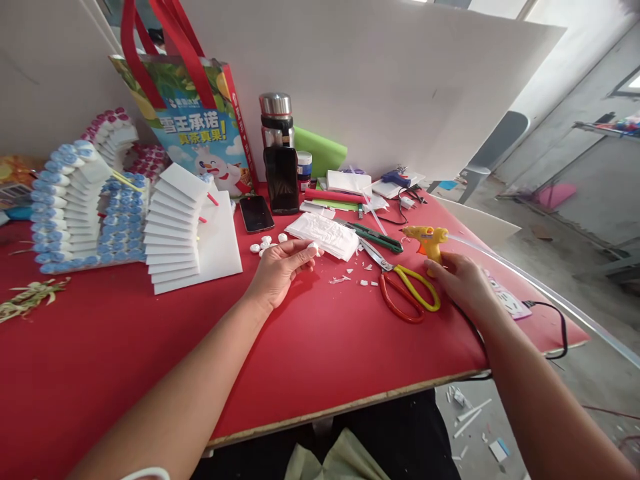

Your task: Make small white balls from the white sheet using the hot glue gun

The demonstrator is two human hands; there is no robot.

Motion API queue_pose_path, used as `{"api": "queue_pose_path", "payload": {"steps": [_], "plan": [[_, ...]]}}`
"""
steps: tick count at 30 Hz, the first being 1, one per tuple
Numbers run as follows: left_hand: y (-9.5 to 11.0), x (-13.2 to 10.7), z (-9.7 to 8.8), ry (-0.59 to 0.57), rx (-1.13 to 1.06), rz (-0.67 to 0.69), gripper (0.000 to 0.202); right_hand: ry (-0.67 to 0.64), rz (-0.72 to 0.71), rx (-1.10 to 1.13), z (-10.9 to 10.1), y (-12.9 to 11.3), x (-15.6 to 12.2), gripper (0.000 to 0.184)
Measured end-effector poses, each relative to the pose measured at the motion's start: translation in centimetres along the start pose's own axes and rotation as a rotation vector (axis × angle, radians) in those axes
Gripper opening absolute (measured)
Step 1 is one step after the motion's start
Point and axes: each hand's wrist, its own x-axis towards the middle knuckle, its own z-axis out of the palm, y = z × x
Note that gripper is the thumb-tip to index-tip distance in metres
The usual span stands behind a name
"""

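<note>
Between thumb and fingertips, my left hand (283, 270) pinches a small white ball-like piece (314, 247) above the red table. Several similar white pieces (267, 241) lie just behind that hand. My right hand (463, 280) is wrapped round the handle of a yellow glue gun (426, 239), whose nozzle points left; a long clear glue stick (543, 290) trails from its back. Red-and-yellow-handled scissors (407, 287) lie between the hands. Beyond the left hand are a stack of thin white sheets (323, 233) and a green utility knife (375, 237).
White stepped panels (173, 227) and a blue-and-white decorated piece (65, 207) stand at left, before a printed bag (200, 133). A phone (257, 214), a steel flask (276, 117) and a second, blue glue gun (396, 178) sit farther back. A power strip (510, 297) lies by the right edge.
</note>
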Motion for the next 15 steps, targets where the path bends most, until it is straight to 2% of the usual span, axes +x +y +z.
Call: {"api": "queue_pose_path", "payload": {"steps": [3, 5, 7, 8, 10, 12, 15], "plan": [[0.0, 0.0, 0.1, -0.017, -0.008, -0.012, 0.03, 0.108, -0.103, -0.149, -0.8, -1.5, -4.0, 0.036], [0.0, -0.1, 0.3, -0.018, -0.006, -0.023, 0.032, 0.151, -0.157, -0.15, -1.4, -3.9, -6.6, 0.028], [0.0, -0.2, 0.4, -0.019, 0.002, -0.03, 0.034, 0.129, -0.222, 0.001, -1.7, -7.4, -8.2, 0.019], [0.0, -0.2, 0.5, -0.022, 0.011, -0.028, 0.034, 0.066, -0.264, 0.117, -1.6, -9.3, -8.4, 0.016], [0.0, -0.2, 0.6, -0.027, 0.039, -0.015, 0.034, -0.009, -0.323, 0.341, -0.7, -12.9, -7.3, 0.017], [-0.1, -0.2, 0.5, -0.03, 0.07, 0.01, 0.033, -0.145, -0.322, 0.512, 1.3, -15.7, -5.0, 0.026], [-0.2, 0.0, 0.1, -0.007, 0.091, 0.057, 0.032, -0.368, -0.22, 0.658, 5.5, -17.5, -1.2, 0.032]]}}
